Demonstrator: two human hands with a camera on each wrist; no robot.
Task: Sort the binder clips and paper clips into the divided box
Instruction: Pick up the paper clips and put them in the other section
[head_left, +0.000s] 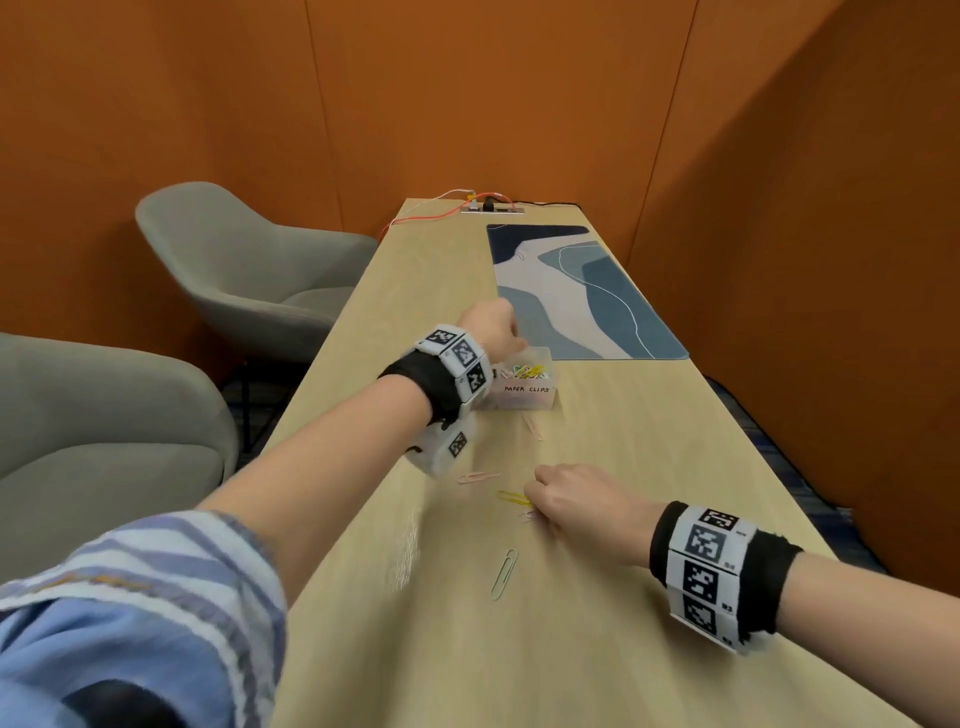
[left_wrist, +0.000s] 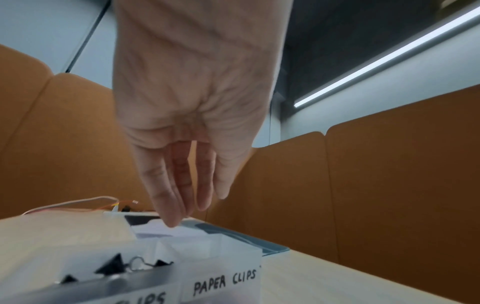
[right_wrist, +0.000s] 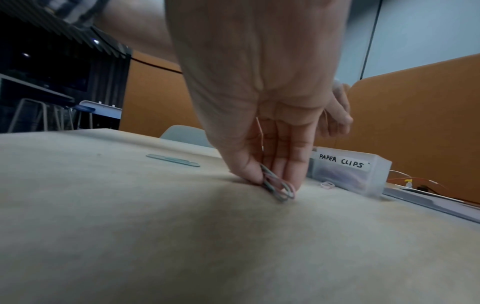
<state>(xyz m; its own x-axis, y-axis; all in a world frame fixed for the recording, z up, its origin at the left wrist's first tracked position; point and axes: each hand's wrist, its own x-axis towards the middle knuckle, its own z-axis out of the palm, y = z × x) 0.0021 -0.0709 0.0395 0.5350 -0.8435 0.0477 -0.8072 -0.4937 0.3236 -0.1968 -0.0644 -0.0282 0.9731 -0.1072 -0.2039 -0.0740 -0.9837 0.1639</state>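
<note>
The clear divided box (head_left: 540, 402) stands mid-table, and its front carries a "PAPER CLIPS" label (left_wrist: 225, 283). Coloured paper clips (head_left: 527, 371) fill the right compartment, and black binder clips (left_wrist: 111, 267) lie in the left one. My left hand (head_left: 511, 332) hovers over the box, its fingers (left_wrist: 179, 195) hanging straight down with nothing seen in them. My right hand (head_left: 532, 501) presses down on the table nearer me. It pinches a few paper clips (right_wrist: 278, 190) between thumb and fingers, beside yellow clips (head_left: 513, 499).
Loose paper clips lie on the wooden table: a pink one (head_left: 479, 476), another pink one (head_left: 532, 427) and a pale green one (head_left: 504, 574). A blue patterned mat (head_left: 576, 291) lies beyond the box. Grey chairs (head_left: 234, 275) stand to the left, and cables (head_left: 441, 208) lie at the far end.
</note>
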